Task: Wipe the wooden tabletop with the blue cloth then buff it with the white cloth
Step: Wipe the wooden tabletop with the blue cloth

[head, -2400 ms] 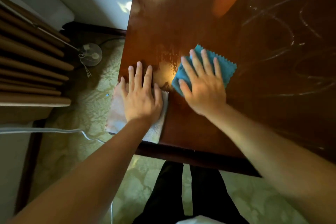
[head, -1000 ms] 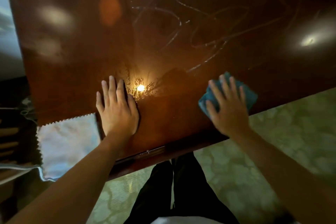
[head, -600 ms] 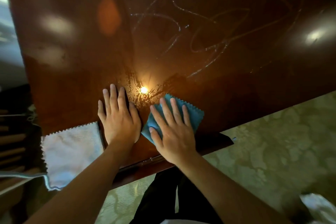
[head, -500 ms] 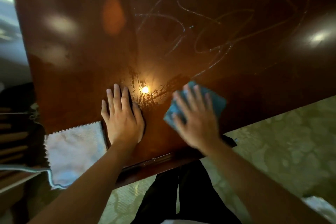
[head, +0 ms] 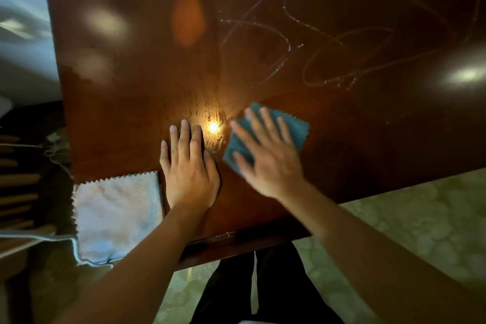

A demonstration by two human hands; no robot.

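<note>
right hand (head: 265,158): flat on the blue cloth (head: 294,130), fingers straight and spread, pressing it onto the table, not gripping it. It's a bit blurry tbh.
blue cloth: lies near the front edge of the table (head: 131,102), just right of the bright glare spot (head: 213,127), zigzag edge poking out past the fingertips.
left hand (head: 189,168): palm down on bare wood, fingers straight and close together, holding nothing, just beside the blue cloth.
white cloth (head: 115,216): front left corner, hanging partly off the edge, right next to the left hand.
table: dark glossy wood, wet-looking streaks around the glare, thin squiggly lines (head: 328,42) further back on the right.
floor (head: 420,223): pale green patterned.
</note>
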